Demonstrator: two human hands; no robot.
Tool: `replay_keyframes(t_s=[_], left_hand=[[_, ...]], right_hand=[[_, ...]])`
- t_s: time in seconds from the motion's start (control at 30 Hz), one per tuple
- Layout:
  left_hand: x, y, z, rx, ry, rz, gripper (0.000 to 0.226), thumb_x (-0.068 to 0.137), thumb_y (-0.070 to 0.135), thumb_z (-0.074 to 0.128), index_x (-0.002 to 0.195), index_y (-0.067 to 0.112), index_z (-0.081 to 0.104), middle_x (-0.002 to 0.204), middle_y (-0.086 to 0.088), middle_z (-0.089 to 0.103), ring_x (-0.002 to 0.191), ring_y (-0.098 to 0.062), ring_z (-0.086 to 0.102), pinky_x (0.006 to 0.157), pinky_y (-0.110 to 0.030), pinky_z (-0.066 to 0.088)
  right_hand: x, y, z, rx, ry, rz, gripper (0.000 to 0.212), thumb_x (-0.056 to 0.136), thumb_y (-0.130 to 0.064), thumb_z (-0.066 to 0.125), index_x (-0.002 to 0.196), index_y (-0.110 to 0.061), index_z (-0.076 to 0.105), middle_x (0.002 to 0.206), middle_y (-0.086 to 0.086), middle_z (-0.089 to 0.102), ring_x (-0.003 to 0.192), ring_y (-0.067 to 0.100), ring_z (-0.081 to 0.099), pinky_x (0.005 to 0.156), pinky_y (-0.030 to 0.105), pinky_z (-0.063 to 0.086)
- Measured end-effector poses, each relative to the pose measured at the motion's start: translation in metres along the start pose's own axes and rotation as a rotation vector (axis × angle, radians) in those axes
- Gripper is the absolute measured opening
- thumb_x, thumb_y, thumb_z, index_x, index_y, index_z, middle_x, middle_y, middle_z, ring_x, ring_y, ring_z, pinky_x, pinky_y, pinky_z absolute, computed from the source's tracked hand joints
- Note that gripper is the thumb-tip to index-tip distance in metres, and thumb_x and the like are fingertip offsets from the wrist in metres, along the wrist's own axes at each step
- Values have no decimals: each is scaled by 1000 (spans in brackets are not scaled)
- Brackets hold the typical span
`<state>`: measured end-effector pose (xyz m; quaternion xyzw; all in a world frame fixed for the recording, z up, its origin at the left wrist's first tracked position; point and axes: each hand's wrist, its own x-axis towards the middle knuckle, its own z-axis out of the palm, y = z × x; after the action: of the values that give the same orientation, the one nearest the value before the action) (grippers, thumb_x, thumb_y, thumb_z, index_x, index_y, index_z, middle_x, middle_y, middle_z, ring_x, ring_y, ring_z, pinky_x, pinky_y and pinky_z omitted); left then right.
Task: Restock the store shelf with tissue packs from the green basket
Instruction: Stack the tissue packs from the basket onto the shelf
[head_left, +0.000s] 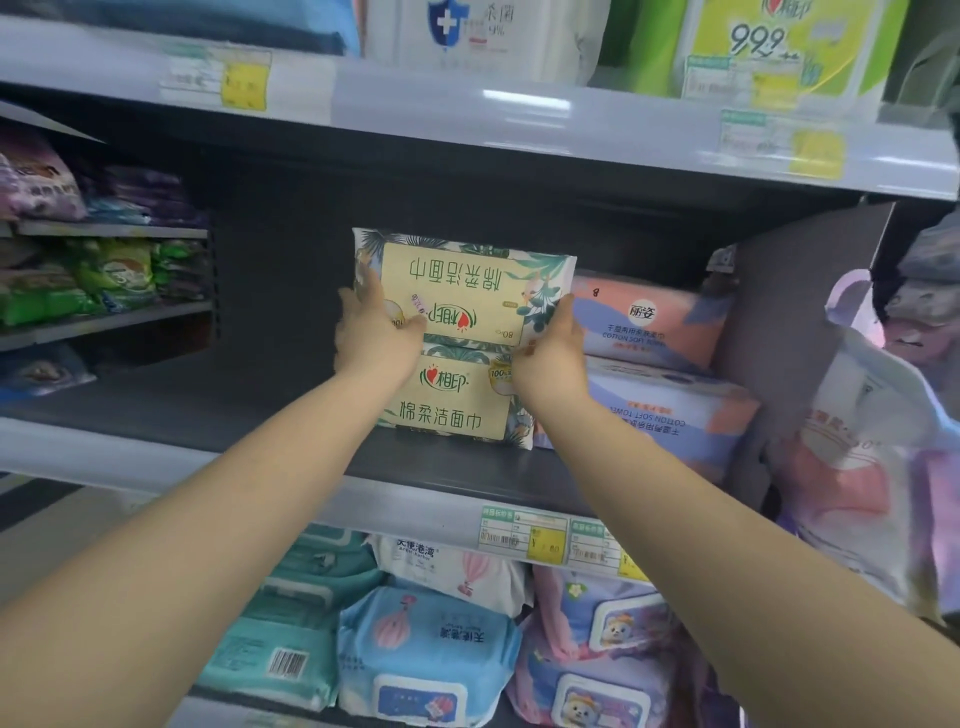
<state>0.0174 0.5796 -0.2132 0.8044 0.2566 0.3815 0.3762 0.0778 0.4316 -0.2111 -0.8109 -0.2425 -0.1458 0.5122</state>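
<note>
The upper cream, leaf-printed soft plastic tissue pack (464, 291) is clasped at its side edges by the left hand (375, 332) and right hand (551, 353), stacked on a matching lower pack (457, 397) on the dark grey shelf (260, 415); light, squashy, slippery film is judged

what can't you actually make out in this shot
Head view only:
- Green basket: outside the frame.
- Lower tissue pack: right end covered by the right hand.
- Upper tissue pack: lower left corner covered by the left hand.
- Price tags: print too small and blurred.
- Shelf depth behind the packs: dark.
</note>
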Motion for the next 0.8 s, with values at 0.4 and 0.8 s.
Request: replay_keyframes(t_s=[0.4, 0.8], left_hand=[[-100, 14, -4, 224, -214, 248, 71, 96, 34, 44, 149, 33, -3, 158, -3, -8, 145, -26, -4, 117, -48, 6], [-254, -41, 10, 446, -413, 417, 69, 93, 43, 34, 149, 25, -2, 157, -5, -9, 146, -27, -1, 116, -40, 5]], right_hand=[[-60, -2, -40, -275, -157, -115, 82, 87, 4, 47, 151, -26, 6, 154, 12, 17, 136, 33, 30, 102, 39, 40], [-215, 72, -80, -546, -247, -139, 79, 86, 0, 47, 150, -23, 7, 157, 14, 11, 144, 26, 12, 115, 38, 16]])
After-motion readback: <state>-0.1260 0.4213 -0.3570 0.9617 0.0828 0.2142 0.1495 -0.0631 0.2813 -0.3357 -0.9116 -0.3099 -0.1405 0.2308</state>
